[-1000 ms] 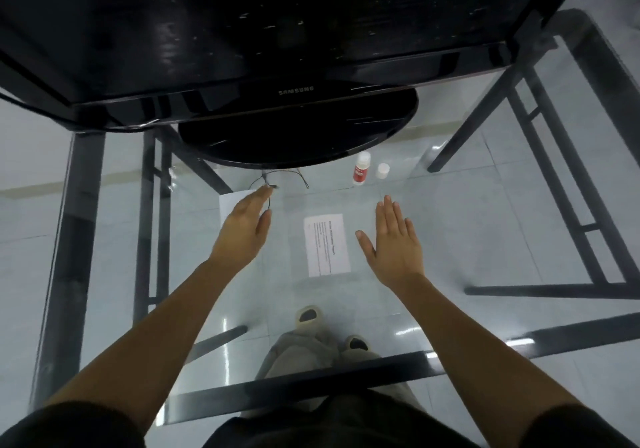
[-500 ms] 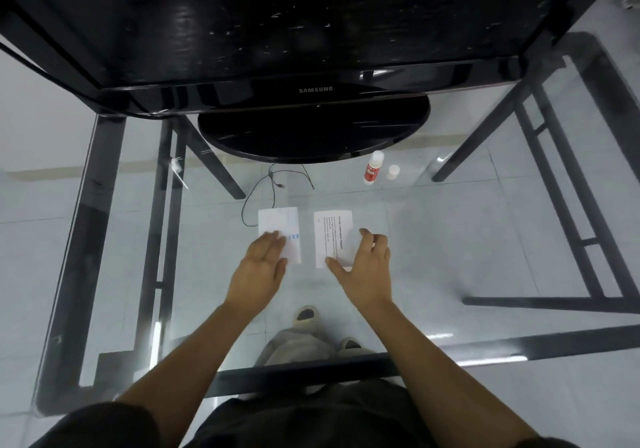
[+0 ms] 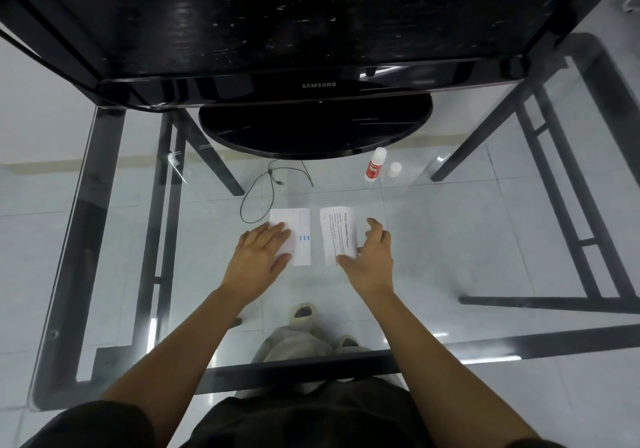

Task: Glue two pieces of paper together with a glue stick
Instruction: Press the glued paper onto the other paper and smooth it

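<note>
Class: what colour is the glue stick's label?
Red, on the glue stick; head view shows it best.

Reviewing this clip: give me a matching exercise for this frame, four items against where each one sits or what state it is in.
Items:
1. glue stick
2. cap
3. left hand
4. black cable

Places:
A. flat on the left paper
B. looped in front of the monitor base
C. off, right of the glue stick
D. upright, uncapped

Pairs: 1-D, 2-C, 3-A, 4-B

I see a glass table (image 3: 450, 246) carrying two paper slips (image 3: 301, 236) (image 3: 337, 233) at centre, a monitor base (image 3: 315, 129) at twelve o'clock, glue stick (image 3: 374, 169), cap (image 3: 394, 169) and cable (image 3: 273, 188).
</note>
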The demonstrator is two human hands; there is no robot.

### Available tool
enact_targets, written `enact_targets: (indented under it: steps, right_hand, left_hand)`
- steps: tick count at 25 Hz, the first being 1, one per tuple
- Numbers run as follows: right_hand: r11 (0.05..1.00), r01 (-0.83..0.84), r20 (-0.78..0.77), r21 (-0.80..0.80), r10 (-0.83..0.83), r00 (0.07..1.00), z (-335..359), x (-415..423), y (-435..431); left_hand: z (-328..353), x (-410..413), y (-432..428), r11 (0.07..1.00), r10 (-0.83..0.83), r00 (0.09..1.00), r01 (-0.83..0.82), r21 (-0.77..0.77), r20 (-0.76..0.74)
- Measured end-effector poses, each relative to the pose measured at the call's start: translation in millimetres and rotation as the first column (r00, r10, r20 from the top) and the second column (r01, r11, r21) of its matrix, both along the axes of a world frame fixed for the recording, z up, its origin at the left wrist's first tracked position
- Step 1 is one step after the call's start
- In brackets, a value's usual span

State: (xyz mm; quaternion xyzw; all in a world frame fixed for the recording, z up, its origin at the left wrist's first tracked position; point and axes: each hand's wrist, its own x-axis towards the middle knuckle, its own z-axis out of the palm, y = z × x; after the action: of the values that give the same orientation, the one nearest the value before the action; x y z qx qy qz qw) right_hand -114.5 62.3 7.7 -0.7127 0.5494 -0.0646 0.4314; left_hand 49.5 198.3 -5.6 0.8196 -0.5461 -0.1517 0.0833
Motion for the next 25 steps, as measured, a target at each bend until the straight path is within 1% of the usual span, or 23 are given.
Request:
enact_targets:
  steps: [2, 4, 8, 9, 11, 13, 15, 18, 20, 21, 23, 24, 25]
  right_hand:
    - [0.998, 0.013, 0.063, 0.055, -0.017, 0.998, 0.5, -3.0, -2.8]
    - [0.993, 0.053, 0.122, 0.109, -0.067, 0.99, 3.0, -8.3, -6.5]
    - [0.981, 0.15, 0.186, 0.12, -0.17, 0.968, 10.4, -26.7, -16.3]
    - [0.985, 0.15, 0.203, 0.089, -0.165, 0.965, 11.6, -31.8, -17.9]
    - [0.992, 0.122, 0.214, -0.044, -0.11, 0.971, 15.0, -39.2, -18.4]
    - [0.976, 0.063, 0.196, -0.21, -0.022, 0.98, 17.7, -41.9, -17.1]
    - [0.946, -0.012, 0.149, -0.324, 0.063, 0.987, 19.4, -40.6, -14.4]
    - [0.907, -0.118, 0.092, -0.403, 0.168, 0.982, 25.1, -33.2, -9.6]
    - [0.881, -0.201, 0.076, -0.429, 0.257, 0.963, 27.9, -28.0, -6.2]
    - [0.875, -0.226, 0.073, -0.428, 0.283, 0.956, 28.0, -26.0, -4.9]
    - [0.917, -0.205, 0.123, -0.343, 0.261, 0.958, 30.5, -21.1, -3.1]
    - [0.931, -0.203, 0.148, -0.303, 0.257, 0.955, 30.8, -18.6, -2.1]
    - [0.929, -0.212, 0.165, -0.304, 0.27, 0.949, 32.2, -14.6, 0.2]
  left_hand:
    - [-1.4, -4.1, -10.3, 1.0, 0.014, 1.0, -0.014, 0.007, -0.005]
    - [-3.0, -11.4, -22.4, 1.0, 0.023, 1.0, -0.023, -0.002, -0.018]
    - [-5.9, -30.0, -44.4, 0.999, 0.029, 0.998, -0.03, -0.019, -0.048]
    - [-6.6, -34.7, -48.7, 0.999, 0.024, 0.998, -0.025, -0.025, -0.057]
    - [-6.7, -42.0, -53.9, 0.999, 0.022, 0.997, -0.025, -0.042, -0.068]
    - [-6.9, -44.1, -55.4, 0.998, 0.031, 0.997, -0.035, -0.053, -0.07]
    - [-7.4, -41.8, -54.4, 0.997, 0.047, 0.996, -0.051, -0.052, -0.075]
    - [-6.1, -36.5, -52.2, 0.998, 0.051, 0.993, -0.055, -0.043, -0.102]
    - [-0.1, -35.9, -51.1, 0.994, 0.045, 0.987, -0.059, -0.087, -0.152]
    - [4.9, -35.8, -51.1, 0.986, 0.069, 0.98, -0.095, -0.133, -0.188]
    - [17.5, -34.0, -54.2, 0.931, 0.175, 0.943, -0.252, -0.264, -0.283]
    - [26.5, -31.6, -55.9, 0.882, 0.243, 0.888, -0.37, -0.292, -0.391]
    - [37.0, -29.1, -59.0, 0.833, 0.299, 0.78, -0.494, -0.248, -0.55]
